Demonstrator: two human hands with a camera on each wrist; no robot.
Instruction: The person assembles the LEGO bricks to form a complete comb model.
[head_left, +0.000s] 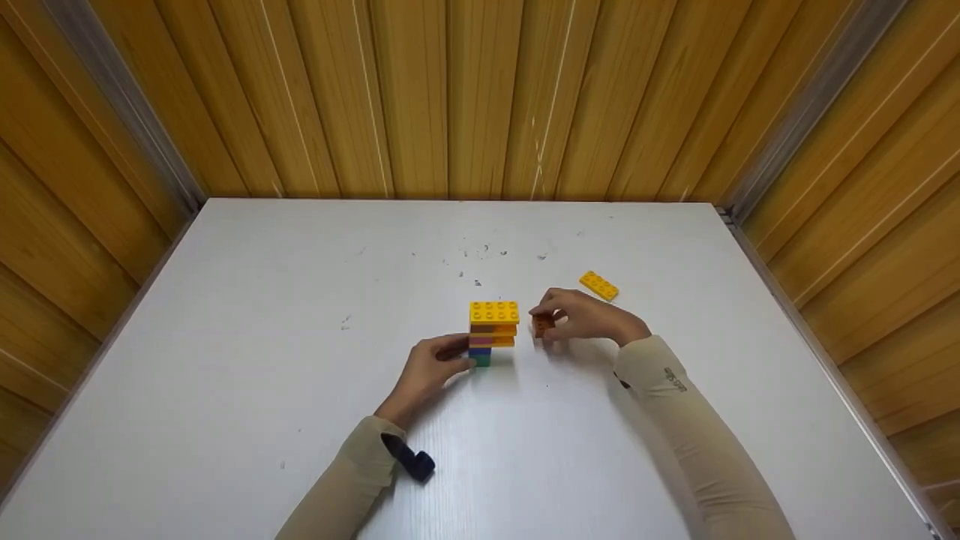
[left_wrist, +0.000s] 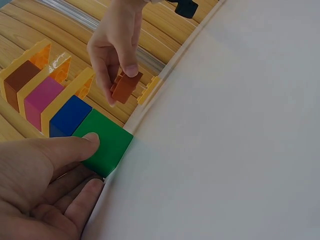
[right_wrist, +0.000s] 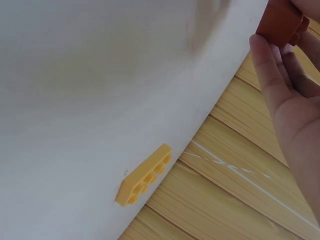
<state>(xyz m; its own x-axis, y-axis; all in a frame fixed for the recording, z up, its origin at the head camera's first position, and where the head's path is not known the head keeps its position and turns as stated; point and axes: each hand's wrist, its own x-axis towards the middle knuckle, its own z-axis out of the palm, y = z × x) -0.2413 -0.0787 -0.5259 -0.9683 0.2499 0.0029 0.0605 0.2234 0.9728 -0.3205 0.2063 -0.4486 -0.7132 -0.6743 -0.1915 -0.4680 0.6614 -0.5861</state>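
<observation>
My left hand grips the base of an upright toy-brick tower, thumb pressed on its green brick. Above the green come a blue brick, a yellow plate, a pink brick, another yellow plate, a brown brick and a yellow top plate. The yellow plates jut out to the right of the narrower bricks. Just right of the tower, my right hand pinches a reddish-brown brick between thumb and fingers; its studs show in the right wrist view.
A loose yellow plate lies studs up on the white table, beyond my right hand. Yellow wood-look panels wall the table's back and sides. Small dark marks dot the tabletop behind the tower.
</observation>
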